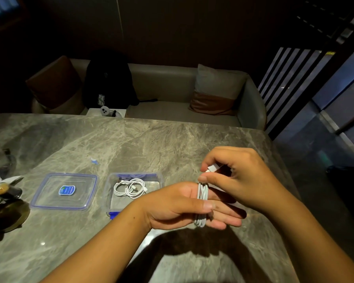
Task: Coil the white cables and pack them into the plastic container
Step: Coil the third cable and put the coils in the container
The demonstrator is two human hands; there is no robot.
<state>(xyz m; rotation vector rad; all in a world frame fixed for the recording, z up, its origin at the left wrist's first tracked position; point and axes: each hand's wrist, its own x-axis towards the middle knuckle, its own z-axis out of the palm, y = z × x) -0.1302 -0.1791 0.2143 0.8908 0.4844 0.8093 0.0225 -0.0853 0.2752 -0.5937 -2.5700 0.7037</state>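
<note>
A white cable is wound in several loops around the flat fingers of my left hand, with my thumb lying over the loops. My right hand is just above it and pinches the cable's white plug end between thumb and fingers. The clear plastic container with blue clips stands open on the table to the left of my hands. Coiled white cables lie inside it.
The container's clear lid with a blue label lies flat left of the container. A small cup of dark drink and a dark plate sit at the table's left edge. A sofa with cushions and a black backpack stands beyond the marble table.
</note>
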